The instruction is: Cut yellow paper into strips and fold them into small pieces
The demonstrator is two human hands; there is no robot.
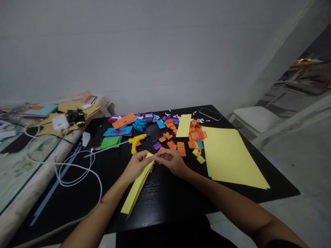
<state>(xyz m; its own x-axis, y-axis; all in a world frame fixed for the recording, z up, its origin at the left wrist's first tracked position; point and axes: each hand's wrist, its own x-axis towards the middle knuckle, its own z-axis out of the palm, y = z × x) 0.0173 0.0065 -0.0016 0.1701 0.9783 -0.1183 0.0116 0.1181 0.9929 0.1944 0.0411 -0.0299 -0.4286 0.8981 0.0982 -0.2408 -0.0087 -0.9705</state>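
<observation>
A long folded strip of yellow paper slants from near the table's front edge up to my fingers. My left hand is closed on its upper part, thumb on top. At the strip's upper tip, my right hand pinches the paper between thumb and fingers. Just behind my left hand lies a yellow glue gun with a pale glue stick. Orange folded pieces and a few small yellow pieces are scattered behind and right of my hands.
Large yellow sheets cover the table's right side, near a phone. Blue, orange and green paper stacks lie back left. A white cable loops over the left side. A white chair stands right.
</observation>
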